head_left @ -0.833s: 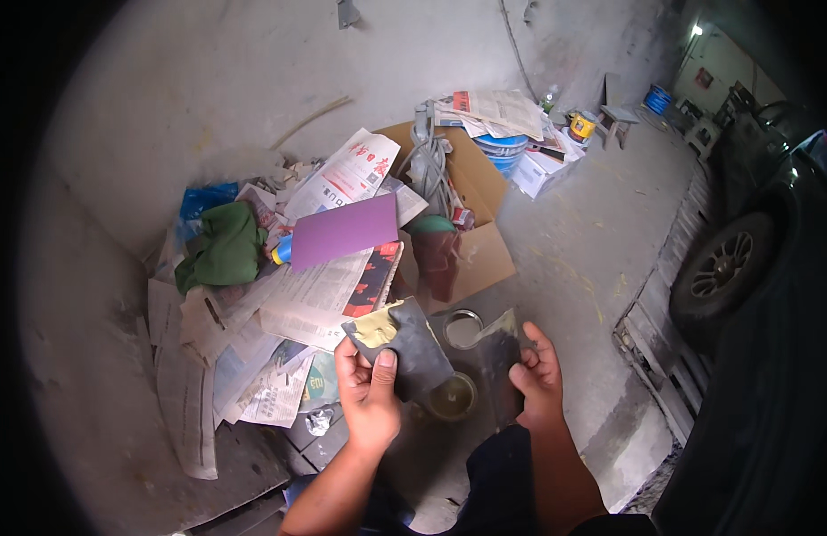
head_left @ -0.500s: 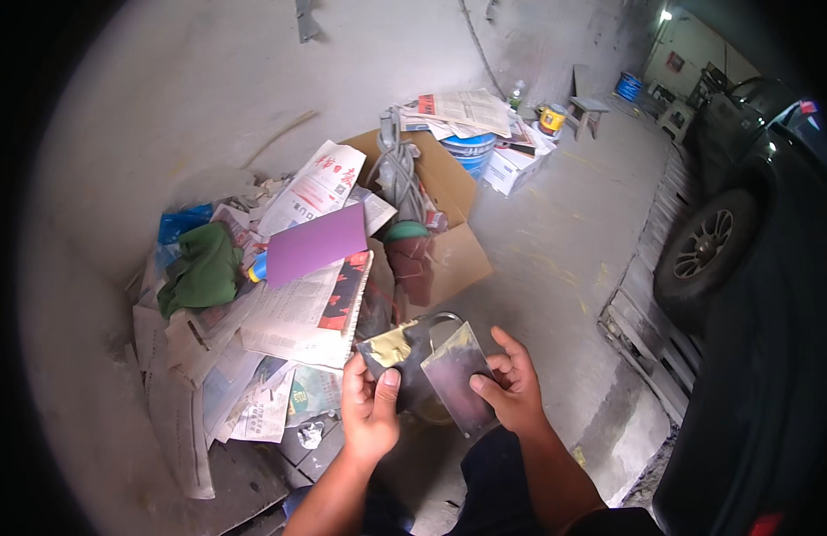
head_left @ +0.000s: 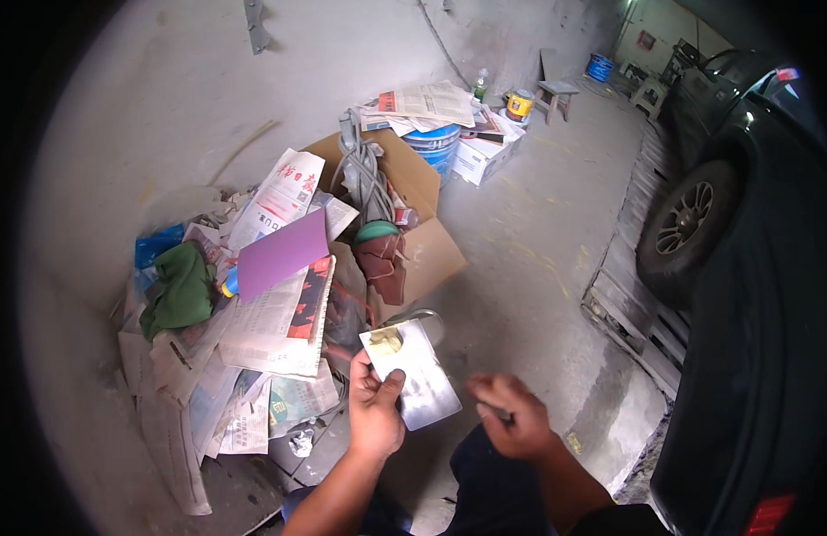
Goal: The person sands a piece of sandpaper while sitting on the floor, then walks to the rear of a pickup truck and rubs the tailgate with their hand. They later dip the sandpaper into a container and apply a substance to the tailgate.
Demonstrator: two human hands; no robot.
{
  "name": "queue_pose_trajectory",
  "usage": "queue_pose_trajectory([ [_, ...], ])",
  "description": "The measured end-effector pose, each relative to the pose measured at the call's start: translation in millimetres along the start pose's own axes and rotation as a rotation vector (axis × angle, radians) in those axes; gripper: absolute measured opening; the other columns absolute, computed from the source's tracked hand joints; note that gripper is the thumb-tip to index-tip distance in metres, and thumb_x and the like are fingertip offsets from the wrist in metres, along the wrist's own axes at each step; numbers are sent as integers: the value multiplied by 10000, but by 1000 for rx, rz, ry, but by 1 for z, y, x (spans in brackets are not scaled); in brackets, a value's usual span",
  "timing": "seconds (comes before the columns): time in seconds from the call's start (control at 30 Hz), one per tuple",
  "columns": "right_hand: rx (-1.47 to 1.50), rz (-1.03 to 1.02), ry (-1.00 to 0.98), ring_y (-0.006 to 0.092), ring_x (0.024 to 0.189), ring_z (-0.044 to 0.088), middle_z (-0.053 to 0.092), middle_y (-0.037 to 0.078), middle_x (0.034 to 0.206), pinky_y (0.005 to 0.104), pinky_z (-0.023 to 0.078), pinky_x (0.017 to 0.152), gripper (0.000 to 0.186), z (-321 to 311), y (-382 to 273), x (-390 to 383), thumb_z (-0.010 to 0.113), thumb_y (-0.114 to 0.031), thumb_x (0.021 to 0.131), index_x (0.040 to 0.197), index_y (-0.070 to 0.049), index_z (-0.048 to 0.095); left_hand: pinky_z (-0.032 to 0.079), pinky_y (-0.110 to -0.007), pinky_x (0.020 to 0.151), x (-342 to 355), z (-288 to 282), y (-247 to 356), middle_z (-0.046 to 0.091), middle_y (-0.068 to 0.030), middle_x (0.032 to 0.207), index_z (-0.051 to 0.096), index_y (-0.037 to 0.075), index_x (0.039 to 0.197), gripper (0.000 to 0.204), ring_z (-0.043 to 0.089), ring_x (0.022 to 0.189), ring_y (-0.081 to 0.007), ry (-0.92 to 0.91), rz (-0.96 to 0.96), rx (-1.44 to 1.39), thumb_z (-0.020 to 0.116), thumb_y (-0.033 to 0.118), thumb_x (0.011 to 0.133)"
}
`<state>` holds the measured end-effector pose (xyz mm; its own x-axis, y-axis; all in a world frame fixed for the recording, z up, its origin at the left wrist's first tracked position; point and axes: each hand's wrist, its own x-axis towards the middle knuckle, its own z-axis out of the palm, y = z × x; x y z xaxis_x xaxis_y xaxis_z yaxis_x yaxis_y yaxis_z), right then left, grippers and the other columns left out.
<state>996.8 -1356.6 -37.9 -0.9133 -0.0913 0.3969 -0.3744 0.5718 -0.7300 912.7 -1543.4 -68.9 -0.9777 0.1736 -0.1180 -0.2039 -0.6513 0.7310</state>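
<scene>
My left hand [head_left: 376,415] grips a flat metal putty plate [head_left: 428,382] by its left side, thumb on top. A dab of yellow putty [head_left: 386,340] sits at the plate's upper left corner, and the rest of its face shines. To the right of the plate, apart from it, is my right hand [head_left: 513,414]. Its fingers are curled and partly blurred. A thin dark edge shows under them, but what it belongs to cannot be made out. Behind the plate, a round rim [head_left: 436,327] is partly hidden.
Newspapers [head_left: 275,326], a purple sheet [head_left: 284,253] and a green cloth [head_left: 179,290] are piled at left. An open cardboard box [head_left: 436,259] holds a grey hose [head_left: 364,174]. Behind stand a blue bucket [head_left: 438,150] and a yellow can [head_left: 520,104]. A dark vehicle [head_left: 744,295] stands at right.
My right hand has drawn away from the left, and the flat scraper it held no longer shows its face. The left-hand plate has turned and now looks bright. The view has shifted slightly right.
</scene>
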Motion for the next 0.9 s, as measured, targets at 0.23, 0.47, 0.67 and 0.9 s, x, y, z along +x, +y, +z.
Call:
queue_pose_trajectory([
  [0.23,-45,-165,131,326,1148,599,641,121,1230,450,486,991,534,16,17,-11,541,117,787,1299,-20,481,406,-277,972,-9,20,-11,581,-70,1208,398,11,1315,417,553,1086,-118,4,191,159,524,-65,924],
  [0.47,-243,41,197,312,1082,633,639,178,1197,389,516,914,655,11,52,-36,560,95,831,1438,-34,349,394,-285,988,-4,16,-7,586,-72,1211,389,6,1328,423,550,1106,-125,-60,237,136,527,-48,932],
  [0.67,893,473,263,125,958,614,637,114,1141,278,477,836,808,-14,61,-51,605,61,861,1527,-88,171,374,-287,1012,-2,15,-11,563,-90,1243,358,-8,1342,425,539,1135,-137,-73,259,246,498,-49,943],
  [0.9,746,652,337,135,881,599,617,47,1024,286,480,792,768,-22,59,-52,596,50,872,1517,-95,204,482,-261,694,-17,11,-47,648,-90,938,463,-14,1284,346,592,771,-122,-324,410,906,548,50,955],
])
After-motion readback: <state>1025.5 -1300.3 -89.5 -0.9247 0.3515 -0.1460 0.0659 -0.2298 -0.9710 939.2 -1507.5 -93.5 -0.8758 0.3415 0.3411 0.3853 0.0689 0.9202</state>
